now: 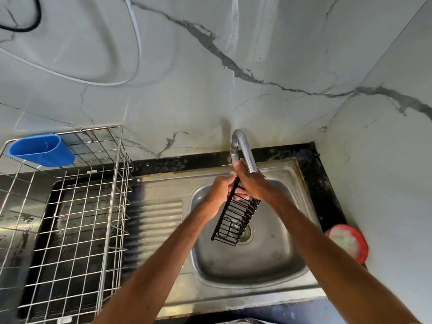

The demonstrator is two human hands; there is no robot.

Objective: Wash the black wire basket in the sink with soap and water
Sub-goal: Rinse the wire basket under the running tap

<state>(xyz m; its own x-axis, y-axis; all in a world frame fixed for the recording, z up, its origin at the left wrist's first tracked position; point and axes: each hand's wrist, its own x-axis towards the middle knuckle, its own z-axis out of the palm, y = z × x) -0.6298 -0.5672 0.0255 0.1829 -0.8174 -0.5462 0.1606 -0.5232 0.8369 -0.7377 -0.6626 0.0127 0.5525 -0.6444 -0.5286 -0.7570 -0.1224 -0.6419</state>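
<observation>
We hold the black wire basket [236, 216] over the bowl of the stainless steel sink [252, 258], tilted, with its lower end just above the drain. Our left hand [221, 189] has its fingers closed around the upper left rim. Our right hand [251, 183] lies over the top end, just under the spout of the curved steel tap [243, 148]; its fingers seem to press on the wires, but we cannot tell how firmly they grip. We cannot see any running water or any foam.

To do this step well, we think the basket should stay low inside the bowl, so that splashes do not leave it, and we should turn it slowly so every wire is rubbed.

The sink is set in a dark counter under a grey marble-look wall. On the left stands a steel wire dish rack [70, 206] with a blue plastic cup [42, 149] on its corner. A round red tub with pale paste [348, 242], maybe soap, sits on the right.
</observation>
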